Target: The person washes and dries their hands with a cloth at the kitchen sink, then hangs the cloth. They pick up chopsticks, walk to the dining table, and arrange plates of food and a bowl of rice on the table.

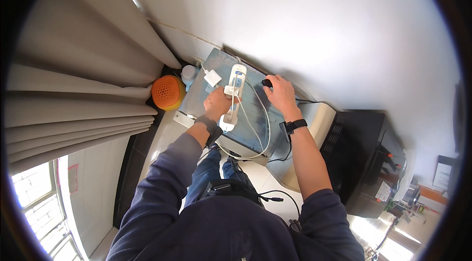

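A long white power strip with blue sockets lies across the worn blue-grey top of a low cabinet. My left hand grips it at the middle, the thumb lying across it beside a white plug. Another pale plug sits at the strip's near end. From the strip, a thin white cable loops over the cabinet's front edge. In my right hand, to the right of the strip, is a small black plug-like piece; its far side is hidden by the fingers.
A white square charger lies left of the strip. An orange and yellow round speaker-like object and a blue bottle with a grey cap stand beyond the left edge. Grey curtains hang left; a black appliance stands right.
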Tool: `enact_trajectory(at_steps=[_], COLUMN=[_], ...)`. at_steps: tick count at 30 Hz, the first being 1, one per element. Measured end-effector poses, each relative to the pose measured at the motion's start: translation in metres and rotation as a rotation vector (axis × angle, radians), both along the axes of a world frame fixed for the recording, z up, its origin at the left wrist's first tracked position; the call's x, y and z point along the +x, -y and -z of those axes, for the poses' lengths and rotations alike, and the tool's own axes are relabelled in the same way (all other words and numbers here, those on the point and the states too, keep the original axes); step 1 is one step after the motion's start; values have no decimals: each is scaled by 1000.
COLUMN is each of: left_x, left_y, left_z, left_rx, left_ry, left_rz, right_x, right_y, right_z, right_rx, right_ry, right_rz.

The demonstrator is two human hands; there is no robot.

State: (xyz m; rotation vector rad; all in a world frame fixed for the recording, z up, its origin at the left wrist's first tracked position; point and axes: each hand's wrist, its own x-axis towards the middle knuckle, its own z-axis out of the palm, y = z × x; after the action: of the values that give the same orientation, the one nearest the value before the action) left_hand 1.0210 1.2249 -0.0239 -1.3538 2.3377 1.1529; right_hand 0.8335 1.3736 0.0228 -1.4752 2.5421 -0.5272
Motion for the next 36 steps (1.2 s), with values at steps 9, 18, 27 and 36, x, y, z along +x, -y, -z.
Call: enact_trajectory(at_steps=[9,18,27,36], left_x=[1,23,158,181], left_y=[2,19,-12,-273], left_z=[10,0,-29,-68], left_rx=[7,-94,-217,-86], left_ry=[-50,-140,-210,-457], left_rz=[19,87,127,679], right_x=[19,91,201,289], right_y=[3,-62,-214,-472], right_z=[30,-33,-113,-170], right_rx=[61,-362,-384,-475], right_ry=[-80,2,299,239], right_rz=[121,298,158,409])
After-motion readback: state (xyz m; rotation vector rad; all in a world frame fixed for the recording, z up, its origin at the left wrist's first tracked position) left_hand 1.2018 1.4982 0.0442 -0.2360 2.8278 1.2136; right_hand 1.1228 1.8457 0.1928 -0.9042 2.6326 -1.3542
